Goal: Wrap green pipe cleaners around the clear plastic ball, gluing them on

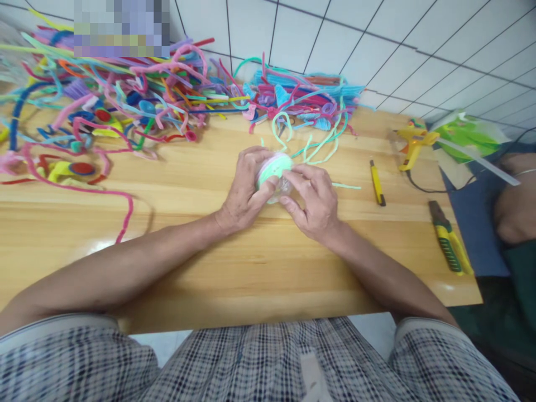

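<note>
Between my hands, over the middle of the wooden table, is a round clear plastic piece wound with mint-green and lilac pipe cleaner (pixel 278 165). My left hand (pixel 248 187) is wrapped round its left side, with the thumb pressed on the front. My right hand (pixel 313 196) grips the right edge between bent fingers and thumb. Fingers cover part of the piece, so its full shape is hidden. Just behind it lie loose pale-green pipe cleaners (pixel 324 149), some of them curled.
A big heap of coloured pipe cleaners (pixel 146 100) fills the back left. Blue and pink bundles (pixel 301 95) lie against the tiled wall. At right are a yellow utility knife (pixel 377 183), a yellow glue gun (pixel 414 146) and green-yellow pliers (pixel 449 240). Another person's arm (pixel 517 195) is at the far right.
</note>
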A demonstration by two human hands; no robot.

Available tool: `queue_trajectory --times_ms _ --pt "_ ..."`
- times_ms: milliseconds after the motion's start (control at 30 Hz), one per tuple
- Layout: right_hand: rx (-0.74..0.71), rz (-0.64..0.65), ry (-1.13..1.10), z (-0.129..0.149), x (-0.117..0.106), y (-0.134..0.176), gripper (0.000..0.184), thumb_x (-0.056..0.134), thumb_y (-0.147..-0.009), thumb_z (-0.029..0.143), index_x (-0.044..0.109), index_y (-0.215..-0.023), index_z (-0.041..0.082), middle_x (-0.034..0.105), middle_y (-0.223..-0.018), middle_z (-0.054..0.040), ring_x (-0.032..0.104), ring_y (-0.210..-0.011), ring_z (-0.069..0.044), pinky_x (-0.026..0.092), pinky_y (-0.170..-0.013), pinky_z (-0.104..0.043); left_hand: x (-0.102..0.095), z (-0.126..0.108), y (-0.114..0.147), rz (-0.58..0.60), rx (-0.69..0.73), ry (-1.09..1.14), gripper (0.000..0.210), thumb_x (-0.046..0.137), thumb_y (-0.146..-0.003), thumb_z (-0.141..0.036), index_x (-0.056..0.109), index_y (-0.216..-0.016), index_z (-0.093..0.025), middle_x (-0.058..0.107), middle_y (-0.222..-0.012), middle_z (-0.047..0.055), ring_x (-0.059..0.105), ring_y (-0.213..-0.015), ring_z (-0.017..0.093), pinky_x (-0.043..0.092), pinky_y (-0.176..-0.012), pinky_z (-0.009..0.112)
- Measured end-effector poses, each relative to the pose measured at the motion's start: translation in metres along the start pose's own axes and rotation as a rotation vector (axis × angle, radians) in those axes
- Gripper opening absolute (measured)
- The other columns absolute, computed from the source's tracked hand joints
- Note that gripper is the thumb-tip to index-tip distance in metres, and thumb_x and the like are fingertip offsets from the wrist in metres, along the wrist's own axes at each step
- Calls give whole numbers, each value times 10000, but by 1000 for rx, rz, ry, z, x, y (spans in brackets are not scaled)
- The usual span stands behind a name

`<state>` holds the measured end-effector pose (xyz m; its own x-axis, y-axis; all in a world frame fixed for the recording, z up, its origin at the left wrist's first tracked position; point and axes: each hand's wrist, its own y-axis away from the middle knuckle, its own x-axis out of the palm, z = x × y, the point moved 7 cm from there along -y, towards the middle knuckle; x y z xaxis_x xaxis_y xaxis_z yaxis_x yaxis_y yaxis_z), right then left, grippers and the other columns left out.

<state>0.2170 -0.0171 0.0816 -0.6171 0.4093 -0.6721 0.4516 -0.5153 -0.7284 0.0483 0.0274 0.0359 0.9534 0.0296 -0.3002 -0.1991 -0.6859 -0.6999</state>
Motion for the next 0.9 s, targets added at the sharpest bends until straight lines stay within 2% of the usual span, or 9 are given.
queue_trajectory --times_ms 267,433,700,900 --pt "69 64 -5 -6 6 5 506 705 -1079 366 642 -1567 244 719 -1437 -171 706 -1285 -358 619 -1087 -575 -2 0 0 23 -21 20 454 499 -1189 -539 499 -1572 -294 583 -1506 126 564 -1478 325 497 -1282 559" --pt "56 40 13 -5 6 5 496 712 -1084 389 637 -1554 248 727 -1417 -166 720 -1261 -342 630 -1076 -549 -3 0 1 21 -40 63 428 426 -1209 -517 515 -1568 -303 587 -1504 117 556 -1490 312 479 -1298 534" --pt "67 39 3 -7 7 4 497 710 -1077 389 631 -1552 264 728 -1414 -166 724 -1260 -354 635 -1069 -572 -2 -1 -2 17 -29 -20 468 543 -1166 -569 518 -1544 -294 629 -1482 127 590 -1466 333 511 -1271 570" --pt "56 62 -43 -11 6 5 524 736 -1062 397 631 -1559 271 726 -1424 -169 723 -1282 -365 629 -1083 -590 -7 0 -2 30 -110 66 447 421 -1197 -594 577 -1516 -322 640 -1510 122 584 -1519 330 494 -1312 582"
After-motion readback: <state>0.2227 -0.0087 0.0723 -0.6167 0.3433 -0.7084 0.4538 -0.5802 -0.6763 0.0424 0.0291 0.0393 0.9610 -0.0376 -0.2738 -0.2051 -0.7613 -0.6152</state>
